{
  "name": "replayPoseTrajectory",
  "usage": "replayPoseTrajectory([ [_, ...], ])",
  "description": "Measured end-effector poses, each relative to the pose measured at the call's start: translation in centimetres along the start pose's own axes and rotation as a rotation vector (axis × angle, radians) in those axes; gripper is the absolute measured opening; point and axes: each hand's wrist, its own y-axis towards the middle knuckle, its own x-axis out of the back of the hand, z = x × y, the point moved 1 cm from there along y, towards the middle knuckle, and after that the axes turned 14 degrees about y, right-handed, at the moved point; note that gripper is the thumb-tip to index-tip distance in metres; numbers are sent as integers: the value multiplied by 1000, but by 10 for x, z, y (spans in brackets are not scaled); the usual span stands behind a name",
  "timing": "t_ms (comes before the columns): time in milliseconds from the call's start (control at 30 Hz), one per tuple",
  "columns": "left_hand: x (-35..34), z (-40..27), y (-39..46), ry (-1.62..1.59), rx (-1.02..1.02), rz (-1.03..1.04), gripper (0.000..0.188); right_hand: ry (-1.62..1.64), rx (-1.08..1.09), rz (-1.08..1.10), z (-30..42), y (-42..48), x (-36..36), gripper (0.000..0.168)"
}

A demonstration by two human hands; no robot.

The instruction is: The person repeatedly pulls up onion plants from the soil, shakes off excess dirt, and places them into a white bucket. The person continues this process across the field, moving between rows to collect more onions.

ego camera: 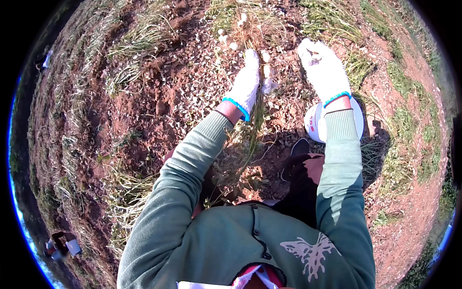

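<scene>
My left hand (247, 81), in a white knit glove with a blue cuff, is closed around the stems of a pulled-up plant (257, 121). Its stringy brown roots (252, 32) spread out beyond my fingertips, with pale pods, seemingly peanuts (233, 46), among them. More pale pods (267, 72) lie along the right side of the stems. To the right, my gloved right hand (322, 65) is curled with small pale pods (316, 56) at its fingers. Below my right wrist stands a white bucket (314, 123), partly covered by my forearm.
Pulled plants (142, 39) lie in rows on reddish soil littered with dry leaves. A green heap (126, 198) lies left of my left arm. My shoe (300, 147) is near the bucket. People (61, 245) are far off at the left edge.
</scene>
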Motion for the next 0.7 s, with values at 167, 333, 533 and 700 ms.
replayPoseTrajectory([
  [167,0,0,2,88,21,-57,55,381,-167,162,-10,-5,-2,31],
  [333,-2,5,4,191,-11,-86,57,-236,-52,118,-12,-18,-47,47],
  [533,0,11,7,200,22,-53,61,-317,-58,160,-12,-13,-44,34],
  [700,-3,4,-1,268,68,81,66,-64,-214,238,-8,-8,-6,31],
])
